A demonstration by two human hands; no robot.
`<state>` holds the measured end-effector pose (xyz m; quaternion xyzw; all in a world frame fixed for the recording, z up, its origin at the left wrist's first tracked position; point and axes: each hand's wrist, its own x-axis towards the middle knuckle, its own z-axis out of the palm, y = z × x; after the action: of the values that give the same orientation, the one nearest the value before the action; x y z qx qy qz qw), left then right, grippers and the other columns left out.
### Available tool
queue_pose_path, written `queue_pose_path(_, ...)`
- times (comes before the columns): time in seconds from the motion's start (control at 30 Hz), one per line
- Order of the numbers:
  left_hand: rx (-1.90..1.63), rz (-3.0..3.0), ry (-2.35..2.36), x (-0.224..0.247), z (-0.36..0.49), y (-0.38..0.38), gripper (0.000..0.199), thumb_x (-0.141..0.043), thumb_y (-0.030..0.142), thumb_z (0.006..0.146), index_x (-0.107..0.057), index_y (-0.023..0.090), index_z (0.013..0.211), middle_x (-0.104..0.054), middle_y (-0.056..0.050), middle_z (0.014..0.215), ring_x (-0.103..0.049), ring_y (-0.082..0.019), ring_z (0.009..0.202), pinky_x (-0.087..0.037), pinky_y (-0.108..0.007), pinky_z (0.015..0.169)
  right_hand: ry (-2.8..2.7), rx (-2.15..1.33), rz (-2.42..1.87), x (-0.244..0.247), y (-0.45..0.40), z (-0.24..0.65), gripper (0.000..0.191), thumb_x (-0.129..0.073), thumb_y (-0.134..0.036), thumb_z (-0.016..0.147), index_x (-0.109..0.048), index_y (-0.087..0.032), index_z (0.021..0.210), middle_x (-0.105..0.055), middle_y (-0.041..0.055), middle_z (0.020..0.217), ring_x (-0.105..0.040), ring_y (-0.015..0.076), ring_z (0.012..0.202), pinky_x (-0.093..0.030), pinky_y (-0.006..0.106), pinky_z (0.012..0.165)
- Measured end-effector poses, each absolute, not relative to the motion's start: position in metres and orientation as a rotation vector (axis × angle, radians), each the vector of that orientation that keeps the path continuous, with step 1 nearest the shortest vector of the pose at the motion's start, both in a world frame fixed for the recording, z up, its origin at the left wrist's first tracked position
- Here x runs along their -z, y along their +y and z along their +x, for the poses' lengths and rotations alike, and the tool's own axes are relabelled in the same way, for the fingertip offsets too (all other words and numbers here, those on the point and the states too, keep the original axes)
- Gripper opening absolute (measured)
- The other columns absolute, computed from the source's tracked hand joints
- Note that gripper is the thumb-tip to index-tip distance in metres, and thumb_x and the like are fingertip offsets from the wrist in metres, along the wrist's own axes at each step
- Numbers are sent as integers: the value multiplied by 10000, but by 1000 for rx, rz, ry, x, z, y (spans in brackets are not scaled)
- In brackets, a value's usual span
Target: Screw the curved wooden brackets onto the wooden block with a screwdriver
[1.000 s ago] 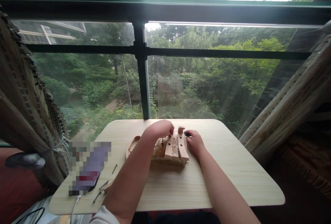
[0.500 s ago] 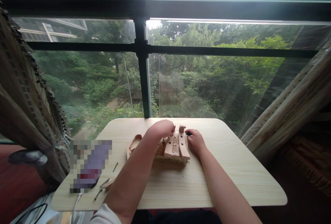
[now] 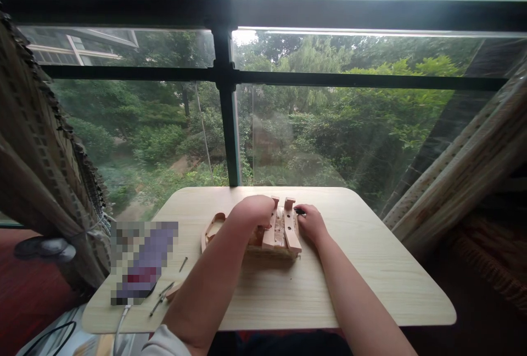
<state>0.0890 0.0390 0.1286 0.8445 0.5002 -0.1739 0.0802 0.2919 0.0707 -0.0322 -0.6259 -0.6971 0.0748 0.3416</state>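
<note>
A: Where does the wooden assembly (image 3: 280, 230) sit?

B: On the worktop (image 3: 382, 279), about midway between the left and right edges, nearer the far edge than the near one. Two curved pieces, the left strip (image 3: 269, 237) and the right strip (image 3: 292, 231), lie side by side across it with a gap between them.

A: And the hands?

B: The left hand (image 3: 263, 212) is bent over beside the left strip. Its fingers are mostly hidden, so I can't tell how wide its grip is or whether it holds anything. The right hand (image 3: 312, 221) is just off the right strip, fingers drawn in narrow around a small dark item (image 3: 300, 212).

A: How much room to move?

B: Plenty on the right: a broad stretch of worktop runs from that hand to the right edge. The far edge is close behind both hands, with the window (image 3: 296, 125) beyond it.

A: The left side?

B: Tighter. A wooden loop (image 3: 205, 235) stands partly behind the left forearm. Towards the left edge come a lone screw (image 3: 183, 264), more screws (image 3: 160, 300), and a blurred-out device (image 3: 146, 260). Its white cable (image 3: 122, 317) runs over the near edge by the left corner.
</note>
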Motion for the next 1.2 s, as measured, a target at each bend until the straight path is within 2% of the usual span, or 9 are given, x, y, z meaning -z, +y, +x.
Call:
queue_pose_path(0.1, 545, 2530, 1464, -124, 88, 45, 469, -722, 187, 666, -673, 180, 1133, -702, -110, 1108, -672, -249, 918, -533, -288, 769, -1814, -197, -1637, 31, 70, 291, 358, -474, -111, 717, -724, -165, 967, -716, 85, 1008, -590, 215, 988, -433, 329, 902)
queue_pose_path(0.27, 549, 2528, 1395, -122, 85, 52, 667, -807, 222, 565, -623, 226, 1206, -687, -86, 1148, -658, -254, 975, -527, -266, 770, -1816, -199, -1636, 29, 68, 291, 350, -474, -108, 722, -723, -162, 962, -718, 85, 1009, -592, 215, 979, -436, 332, 898)
queue_pose_path(0.43, 544, 2540, 1389, -128, 84, 47, 646, -788, 240, 615, -612, 241, 1236, -677, -64, 1178, -648, -242, 1007, -520, -252, 781, -1804, -190, -1620, 30, 68, 291, 348, -482, -95, 710, -724, -181, 944, -721, 73, 1004, -598, 208, 960, -440, 330, 892)
queue_pose_path(0.63, 576, 2548, 1423, -129, 86, 47, 665, -791, 217, 606, -622, 232, 1249, -677, -70, 1202, -646, -248, 1024, -518, -261, 825, -1773, -159, -1538, 29, 69, 291, 312, -488, -79, 678, -725, -181, 853, -727, 73, 913, -606, 211, 908, -458, 347, 877)
queue_pose_path(0.77, 537, 2571, 1391, -125, 80, 51, 682, -757, 207, 629, -598, 280, 1288, -681, -48, 1210, -643, -241, 1043, -515, -251, 827, -1666, -79, -1450, 16, 65, 291, 253, -521, -111, 691, -717, -178, 836, -704, 87, 883, -601, 230, 882, -470, 391, 873)
queue_pose_path(0.87, 495, 2547, 1389, -121, 75, 55, 637, -694, 214, 677, -591, 304, 1299, -697, -33, 1182, -650, -229, 1028, -510, -254, 826, -1524, 27, -1374, -8, 56, 292, 196, -570, -234, 765, -715, -183, 886, -658, 113, 945, -577, 250, 935, -464, 441, 898)
queue_pose_path(0.97, 421, 2500, 1387, -115, 71, 61, 563, -687, 346, 704, -625, 295, 1261, -682, -34, 1219, -641, -230, 1040, -501, -263, 833, -1403, 77, -1252, -49, 41, 287, 246, -596, -374, 818, -695, -210, 972, -603, 92, 992, -572, 209, 891, -508, 391, 799)
queue_pose_path(1.1, 331, 2401, 1425, -110, 69, 68, 595, -722, 513, 648, -676, 265, 1187, -712, -35, 1147, -653, -228, 980, -497, -249, 772, -1499, -355, -879, -117, 17, 267, 286, -724, -360, 743, -646, -219, 979, -616, 19, 877, -603, 143, 766, -526, 308, 725)
queue_pose_path(1.2, 330, 2409, 1425, -110, 72, 69, 562, -757, 465, 626, -694, 266, 1148, -732, -24, 1083, -662, -215, 933, -491, -241, 756, -1794, -607, -867, -160, -1, 248, 553, -755, -291, 703, -530, -251, 1207, -618, -24, 830, -622, 121, 690, -538, 276, 685)
